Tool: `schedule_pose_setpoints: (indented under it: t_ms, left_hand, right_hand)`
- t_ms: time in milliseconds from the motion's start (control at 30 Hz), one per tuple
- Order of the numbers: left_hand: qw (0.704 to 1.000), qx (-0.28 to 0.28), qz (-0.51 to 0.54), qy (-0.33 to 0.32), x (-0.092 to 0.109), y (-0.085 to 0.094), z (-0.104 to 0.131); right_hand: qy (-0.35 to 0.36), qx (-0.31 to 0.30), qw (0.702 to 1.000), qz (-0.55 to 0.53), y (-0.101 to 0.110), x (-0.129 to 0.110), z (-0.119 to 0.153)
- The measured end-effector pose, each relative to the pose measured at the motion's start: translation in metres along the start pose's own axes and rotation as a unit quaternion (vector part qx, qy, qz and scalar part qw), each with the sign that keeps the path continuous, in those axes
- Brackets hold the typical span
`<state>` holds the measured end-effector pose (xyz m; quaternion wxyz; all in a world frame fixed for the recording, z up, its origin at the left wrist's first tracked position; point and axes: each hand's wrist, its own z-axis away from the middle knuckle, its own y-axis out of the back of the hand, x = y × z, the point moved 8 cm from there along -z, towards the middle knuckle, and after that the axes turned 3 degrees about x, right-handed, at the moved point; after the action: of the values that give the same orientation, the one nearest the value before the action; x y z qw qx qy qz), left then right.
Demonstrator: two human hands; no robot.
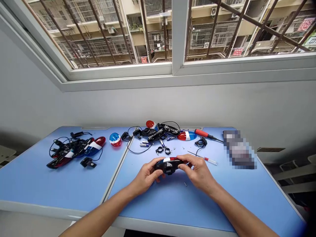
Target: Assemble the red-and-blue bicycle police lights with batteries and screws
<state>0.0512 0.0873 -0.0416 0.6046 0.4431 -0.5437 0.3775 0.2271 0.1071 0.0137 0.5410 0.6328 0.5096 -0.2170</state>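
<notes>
Between my two hands is a bike siren light [170, 167] with a black base and a red, white and blue cover, held just above the blue table. My left hand [147, 176] grips its left end, thumb on the near side. The fingers and thumb of my right hand [197, 171] pinch its right end. A small screw [185, 184] lies on the table below my right hand. Beyond that hand is a thin screwdriver [209, 161] with a clear and red handle. Ring-shaped black clamps [160, 150] lie beyond the light.
Black housings [156, 135], batteries [145, 144] and cables lie at the back, beside a red-blue cover [187, 136] and a red-handled screwdriver [201, 133]. Several lights [74, 151] are piled at left, near another cover [115, 140]. A blurred-out object [239, 149] lies at right.
</notes>
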Motion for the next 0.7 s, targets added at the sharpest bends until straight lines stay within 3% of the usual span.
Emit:
schedule_pose_setpoints:
  t_ms: [133, 267, 400, 533, 600, 700]
  left_hand:
    - [0.998, 0.044, -0.041, -0.014, -0.003, 0.006, 0.002]
    - [0.986, 0.082, -0.128, -0.064, 0.008, 0.012, 0.004]
    - [0.983, 0.063, -0.144, -0.096, 0.018, 0.007, 0.005]
    - [0.973, 0.033, -0.185, -0.133, 0.023, 0.0, 0.008]
    - [0.97, 0.029, -0.205, -0.13, 0.022, -0.001, 0.008]
    - [0.965, 0.025, -0.239, -0.105, 0.018, -0.001, 0.008]
  right_hand:
    - [-0.004, -0.027, 1.0, -0.005, -0.004, 0.0, 0.0]
    - [0.017, -0.042, 0.999, 0.02, -0.008, -0.003, 0.001]
    - [-0.014, -0.035, 0.998, 0.048, -0.011, 0.002, 0.001]
    - [-0.081, -0.068, 0.992, 0.07, -0.017, 0.014, 0.001]
    - [-0.081, -0.054, 0.99, 0.104, -0.006, 0.013, -0.001]
    - [-0.047, -0.001, 0.983, 0.176, 0.03, -0.002, -0.004]
